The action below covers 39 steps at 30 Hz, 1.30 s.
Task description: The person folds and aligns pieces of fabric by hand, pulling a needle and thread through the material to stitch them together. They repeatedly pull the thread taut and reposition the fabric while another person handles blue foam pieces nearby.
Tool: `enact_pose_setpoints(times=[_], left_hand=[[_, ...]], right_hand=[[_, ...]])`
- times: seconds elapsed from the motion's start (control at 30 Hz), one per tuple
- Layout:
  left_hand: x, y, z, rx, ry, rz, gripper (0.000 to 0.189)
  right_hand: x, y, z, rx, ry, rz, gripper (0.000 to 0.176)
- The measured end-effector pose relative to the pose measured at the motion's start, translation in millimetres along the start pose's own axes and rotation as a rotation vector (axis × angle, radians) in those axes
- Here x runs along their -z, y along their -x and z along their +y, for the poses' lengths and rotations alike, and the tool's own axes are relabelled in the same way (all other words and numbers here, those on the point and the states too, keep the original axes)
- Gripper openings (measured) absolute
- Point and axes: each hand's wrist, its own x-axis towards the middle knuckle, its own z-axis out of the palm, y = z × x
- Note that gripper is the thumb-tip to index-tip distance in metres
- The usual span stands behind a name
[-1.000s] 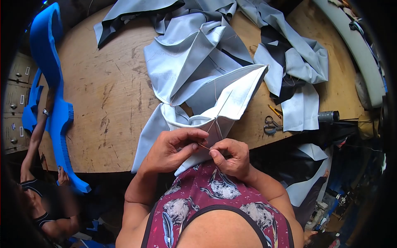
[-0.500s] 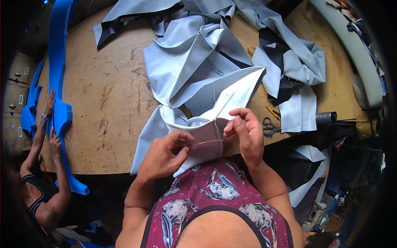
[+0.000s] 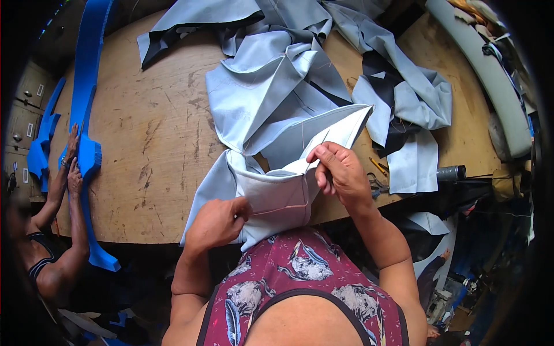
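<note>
Pale grey fabric cover (image 3: 271,196), sewn with piped seams, hangs over the table's front edge against my body. My left hand (image 3: 216,224) is closed at its lower left, fingers curled on a thin pinkish thread (image 3: 283,206). From there the thread crosses the front panel and bends up toward the piped edge. Beside that edge, my right hand (image 3: 340,173) is closed in a pinch of thumb and forefinger; I cannot tell what small thing is in it. The cover's pointed flap (image 3: 340,124) stands up behind my right hand.
More grey and black fabric (image 3: 418,104) lies on the wooden table (image 3: 138,144). Scissors (image 3: 376,185), a yellow-handled tool (image 3: 379,167) and a dark cylinder (image 3: 451,173) lie at right. On the left, another person's hands (image 3: 74,158) rest on a long blue foam piece (image 3: 86,75).
My left hand has drawn down and left, stretching the thread across the panel. My right hand has moved up slightly to the piped edge, its pinch tighter. The other person's hands have shifted slightly.
</note>
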Motion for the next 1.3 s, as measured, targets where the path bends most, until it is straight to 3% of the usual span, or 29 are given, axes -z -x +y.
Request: enact_pose_setpoints(times=[0.1,0.2,0.3,0.33,0.4,0.5,0.57,0.6,0.67,0.7,0.87,0.93,1.03,1.13,1.23,1.3], left_hand=[[4,6,-10,0.080,-0.112,-0.038,0.015],[25,12,-2,0.079,-0.002,0.120,0.013],[47,3,12,0.148,0.196,0.461,0.018],[48,-9,20,0.144,0.196,0.463,0.018],[43,-39,39,-0.482,0.160,0.628,0.019],[13,-82,50,-0.702,0.197,0.556,0.019],[12,-96,45,-0.534,0.267,0.124,0.020],[11,-97,45,-0.557,0.259,0.105,0.020],[4,-91,46,-0.439,0.312,0.116,0.020],[3,-90,54,-0.395,0.306,0.113,0.019],[-1,-98,57,-0.446,0.333,0.131,0.020],[-3,-94,59,-0.495,0.244,0.213,0.020],[-3,-100,66,-0.482,0.224,0.212,0.019],[-8,-101,65,-0.522,0.198,0.287,0.018],[-10,-101,65,-0.484,0.190,0.319,0.018],[-9,-103,66,-0.458,0.200,0.336,0.018]], right_hand=[[3,0,-1,0.014,0.031,0.030,0.029],[1,0,-1,0.044,0.098,0.037,0.030],[0,0,-3,0.075,0.144,0.028,0.030],[-1,-1,-4,0.077,0.135,0.018,0.031],[-3,-4,-5,0.069,0.109,0.025,0.031],[-2,-6,-2,0.103,0.061,0.054,0.032],[3,-7,-2,0.140,0.015,0.154,0.030],[12,-10,-4,0.154,0.010,0.181,0.030],[37,-19,-10,0.305,-0.206,0.369,0.029],[40,-25,-7,0.316,-0.273,0.369,0.029],[38,-34,-1,0.367,-0.326,0.375,0.032],[47,-31,-8,0.308,-0.199,0.396,0.032],[67,-49,-6,0.394,-0.366,0.505,0.032],[63,-53,-1,0.420,-0.498,0.414,0.034],[52,-41,3,0.391,-0.502,0.333,0.050],[48,-36,8,0.458,-0.401,0.299,0.075]])
